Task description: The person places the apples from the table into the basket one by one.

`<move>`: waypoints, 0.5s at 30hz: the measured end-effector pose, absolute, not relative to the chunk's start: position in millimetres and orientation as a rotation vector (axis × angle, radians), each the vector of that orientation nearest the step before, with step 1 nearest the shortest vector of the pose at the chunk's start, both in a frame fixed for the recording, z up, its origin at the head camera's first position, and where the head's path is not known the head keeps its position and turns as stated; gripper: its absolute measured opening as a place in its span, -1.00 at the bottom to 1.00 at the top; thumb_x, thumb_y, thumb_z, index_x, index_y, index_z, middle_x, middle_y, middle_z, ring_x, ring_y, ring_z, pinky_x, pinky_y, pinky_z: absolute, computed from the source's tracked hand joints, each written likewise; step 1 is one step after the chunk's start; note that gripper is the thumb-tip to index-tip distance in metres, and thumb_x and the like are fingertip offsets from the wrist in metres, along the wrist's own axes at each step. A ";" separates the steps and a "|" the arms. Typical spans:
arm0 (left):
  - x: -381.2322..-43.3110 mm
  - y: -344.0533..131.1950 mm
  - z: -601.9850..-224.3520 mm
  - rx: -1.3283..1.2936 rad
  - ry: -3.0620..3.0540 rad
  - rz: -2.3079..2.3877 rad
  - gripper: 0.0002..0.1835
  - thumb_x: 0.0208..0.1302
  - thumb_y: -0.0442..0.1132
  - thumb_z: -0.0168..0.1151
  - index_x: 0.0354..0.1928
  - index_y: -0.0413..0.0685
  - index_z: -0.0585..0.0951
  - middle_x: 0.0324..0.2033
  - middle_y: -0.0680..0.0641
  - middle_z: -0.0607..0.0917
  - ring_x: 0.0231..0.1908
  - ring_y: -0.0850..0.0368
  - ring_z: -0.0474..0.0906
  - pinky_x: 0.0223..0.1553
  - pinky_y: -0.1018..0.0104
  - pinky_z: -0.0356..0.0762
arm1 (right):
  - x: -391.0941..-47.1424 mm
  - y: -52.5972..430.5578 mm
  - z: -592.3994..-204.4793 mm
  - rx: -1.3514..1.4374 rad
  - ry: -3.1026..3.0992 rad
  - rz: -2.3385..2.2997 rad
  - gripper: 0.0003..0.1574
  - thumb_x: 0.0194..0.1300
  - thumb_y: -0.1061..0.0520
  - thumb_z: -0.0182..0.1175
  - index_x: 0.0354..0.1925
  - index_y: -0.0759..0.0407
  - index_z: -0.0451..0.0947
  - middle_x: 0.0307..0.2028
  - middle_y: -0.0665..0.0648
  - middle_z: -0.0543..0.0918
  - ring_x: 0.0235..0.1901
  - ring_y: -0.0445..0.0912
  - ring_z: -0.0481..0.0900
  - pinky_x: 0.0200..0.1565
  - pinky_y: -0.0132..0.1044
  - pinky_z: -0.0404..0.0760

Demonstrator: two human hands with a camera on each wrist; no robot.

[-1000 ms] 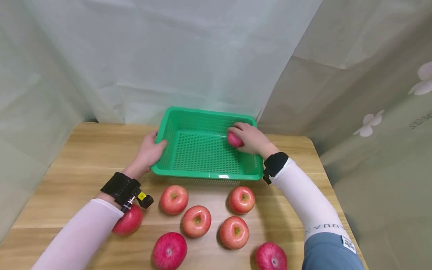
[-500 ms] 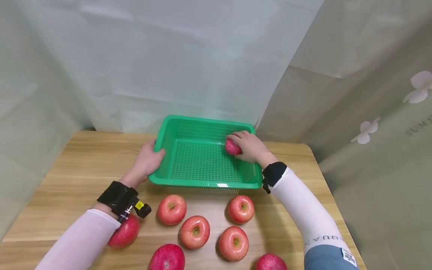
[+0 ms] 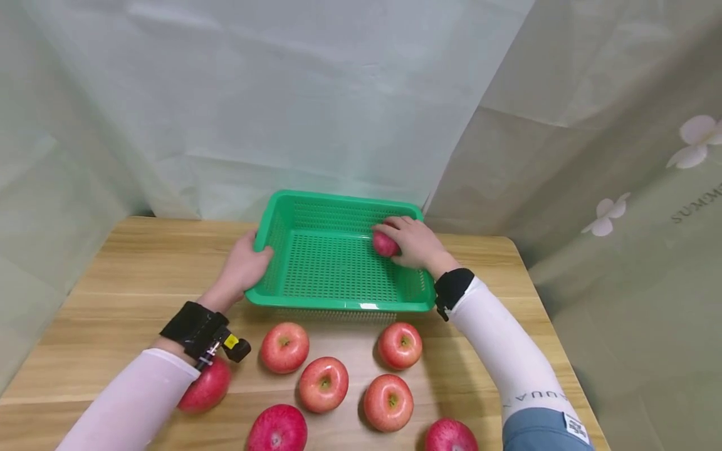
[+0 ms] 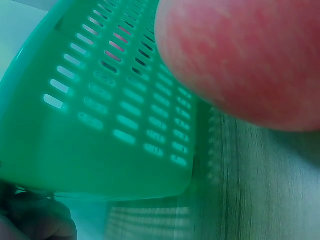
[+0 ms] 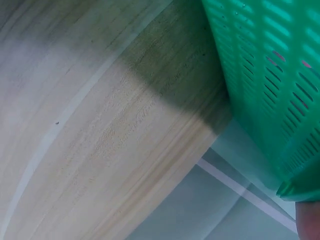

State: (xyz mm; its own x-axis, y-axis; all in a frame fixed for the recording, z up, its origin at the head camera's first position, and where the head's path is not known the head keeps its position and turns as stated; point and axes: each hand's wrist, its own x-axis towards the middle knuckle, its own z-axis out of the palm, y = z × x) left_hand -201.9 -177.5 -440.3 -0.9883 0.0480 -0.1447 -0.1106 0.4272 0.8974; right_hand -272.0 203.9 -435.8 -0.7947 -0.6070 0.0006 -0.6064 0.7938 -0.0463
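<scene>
A green slotted plastic basket [image 3: 338, 305] stands at the back of the table. Its left rim is gripped by my left hand [image 3: 244, 266], thumb over the edge; in the left wrist view those fingers [image 4: 42, 220] show below the basket wall [image 4: 100, 165]. Inside the basket at the right, my right hand [image 3: 416, 243] holds a red apple [image 3: 385, 243], fingers curved over its top. The right wrist view shows mostly the basket's outer side [image 5: 270, 100], with a bit of a finger [image 5: 307, 220] at the rim; the held apple is largely hidden there.
Several apples lie in front of the basket, among them a pale red apple [image 3: 284, 347], another apple [image 3: 388, 403] and a dark red apple [image 3: 277, 429]. One apple [image 3: 207, 385] sits partly under my left forearm. Cloth [image 3: 338, 94] hangs behind the wooden table [image 3: 152, 263].
The head view has tilted up a little and shifted, so the scene sits slightly lower and further left. Both hands keep their places on the basket rim and the apple.
</scene>
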 end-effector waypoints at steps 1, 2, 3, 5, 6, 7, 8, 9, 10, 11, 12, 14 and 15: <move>-202.2 -177.4 -440.6 -0.058 2.522 1.607 -0.38 0.60 -0.26 -0.09 0.56 -0.45 0.19 0.17 -0.45 0.53 -0.07 -0.27 0.67 -0.18 -0.04 0.78 | -272.2 203.8 -435.4 -0.998 2.960 -0.060 0.02 0.23 0.03 0.58 0.57 -0.10 0.40 0.47 0.21 0.43 0.44 0.20 0.35 0.45 0.16 0.36; -202.5 -177.4 -440.8 -0.059 2.520 1.606 -0.38 0.60 -0.26 -0.09 0.57 -0.44 0.18 0.17 -0.45 0.52 -0.06 -0.27 0.66 -0.17 -0.04 0.78 | -272.5 203.8 -435.2 -0.994 2.961 -0.052 0.02 0.23 0.02 0.58 0.57 -0.10 0.40 0.47 0.22 0.44 0.44 0.20 0.36 0.45 0.16 0.36; -202.7 -177.3 -441.0 -0.059 2.514 1.610 -0.37 0.61 -0.26 -0.09 0.59 -0.43 0.16 0.18 -0.45 0.52 -0.05 -0.26 0.66 -0.16 -0.04 0.78 | -272.7 203.9 -435.2 -0.993 2.961 -0.048 0.02 0.23 0.02 0.59 0.57 -0.09 0.40 0.47 0.22 0.44 0.44 0.20 0.36 0.45 0.16 0.36; -202.5 -176.8 -440.8 -0.058 2.509 1.607 -0.36 0.62 -0.25 -0.09 0.60 -0.42 0.14 0.19 -0.44 0.52 -0.03 -0.26 0.66 -0.14 -0.04 0.78 | -273.1 204.5 -435.7 -0.988 2.959 -0.045 0.02 0.24 0.02 0.58 0.58 -0.10 0.39 0.47 0.22 0.43 0.45 0.21 0.36 0.46 0.17 0.35; -202.5 -176.6 -440.8 -0.058 2.507 1.606 -0.36 0.62 -0.25 -0.09 0.60 -0.42 0.14 0.20 -0.45 0.51 -0.03 -0.26 0.66 -0.13 -0.04 0.77 | -273.2 204.8 -436.2 -0.986 2.959 -0.047 0.02 0.24 0.01 0.58 0.58 -0.10 0.39 0.47 0.22 0.43 0.45 0.21 0.36 0.46 0.17 0.35; -202.5 -176.7 -440.8 -0.060 2.507 1.602 -0.36 0.63 -0.25 -0.09 0.60 -0.42 0.13 0.20 -0.44 0.51 -0.02 -0.25 0.66 -0.12 -0.04 0.77 | -273.3 204.7 -436.5 -0.986 2.957 -0.052 0.02 0.24 0.01 0.58 0.58 -0.10 0.39 0.47 0.22 0.43 0.45 0.21 0.36 0.46 0.17 0.35; -202.4 -176.7 -440.6 -0.061 2.508 1.597 -0.36 0.63 -0.25 -0.09 0.60 -0.42 0.13 0.21 -0.44 0.51 -0.01 -0.25 0.65 -0.11 -0.04 0.77 | -273.4 204.5 -436.9 -0.985 2.955 -0.053 0.02 0.24 0.01 0.58 0.58 -0.10 0.39 0.48 0.22 0.43 0.45 0.21 0.35 0.46 0.18 0.34; -202.5 -177.0 -440.4 -0.064 2.510 1.590 -0.36 0.63 -0.25 -0.09 0.60 -0.42 0.13 0.21 -0.44 0.51 -0.01 -0.26 0.65 -0.10 -0.04 0.76 | -273.5 204.1 -437.4 -0.985 2.953 -0.052 0.02 0.25 0.01 0.58 0.58 -0.10 0.39 0.48 0.22 0.42 0.45 0.22 0.35 0.47 0.18 0.34; -202.6 -177.4 -440.3 -0.064 2.514 1.582 -0.36 0.63 -0.25 -0.09 0.60 -0.43 0.13 0.21 -0.45 0.51 -0.01 -0.25 0.65 -0.10 -0.03 0.76 | -273.8 203.7 -437.4 -0.983 2.949 -0.050 0.02 0.25 0.01 0.58 0.58 -0.10 0.38 0.49 0.22 0.41 0.46 0.22 0.35 0.47 0.18 0.34; -202.9 -177.6 -440.4 -0.066 2.520 1.578 -0.36 0.63 -0.25 -0.08 0.60 -0.44 0.13 0.21 -0.45 0.51 -0.01 -0.25 0.64 -0.11 -0.01 0.76 | -274.1 203.3 -437.1 -0.981 2.945 -0.048 0.02 0.26 0.00 0.57 0.59 -0.11 0.38 0.49 0.22 0.41 0.46 0.22 0.34 0.47 0.18 0.34; -203.2 -178.0 -440.5 -0.063 2.524 1.577 -0.36 0.62 -0.25 -0.08 0.60 -0.45 0.13 0.21 -0.46 0.51 -0.01 -0.25 0.64 -0.12 0.01 0.75 | -274.5 202.9 -436.6 -0.979 2.943 -0.045 0.02 0.27 0.00 0.57 0.59 -0.11 0.38 0.50 0.22 0.40 0.46 0.22 0.34 0.47 0.18 0.34; -203.9 -178.7 -440.4 -0.061 2.531 1.574 -0.35 0.61 -0.26 -0.07 0.59 -0.46 0.14 0.21 -0.46 0.51 -0.02 -0.25 0.64 -0.14 0.03 0.75 | -275.9 202.3 -435.6 -0.984 2.936 -0.044 0.01 0.28 -0.01 0.56 0.59 -0.10 0.37 0.50 0.23 0.39 0.46 0.22 0.34 0.47 0.18 0.33; -204.1 -179.3 -440.2 -0.061 2.532 1.576 -0.35 0.61 -0.26 -0.07 0.59 -0.46 0.14 0.20 -0.47 0.51 -0.02 -0.25 0.64 -0.16 0.05 0.75 | -277.0 202.0 -435.3 -0.987 2.934 -0.048 0.00 0.29 -0.02 0.55 0.59 -0.10 0.37 0.51 0.23 0.39 0.46 0.22 0.33 0.47 0.17 0.33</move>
State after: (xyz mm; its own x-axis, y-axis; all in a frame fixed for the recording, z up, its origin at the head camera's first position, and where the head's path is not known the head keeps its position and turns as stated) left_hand -204.1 -179.3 -440.2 -0.9866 0.0493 -0.1555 -0.1177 0.4446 0.8880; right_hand -277.0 202.0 -435.3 -0.7958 -0.6046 -0.0332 -0.6032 0.7964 -0.0441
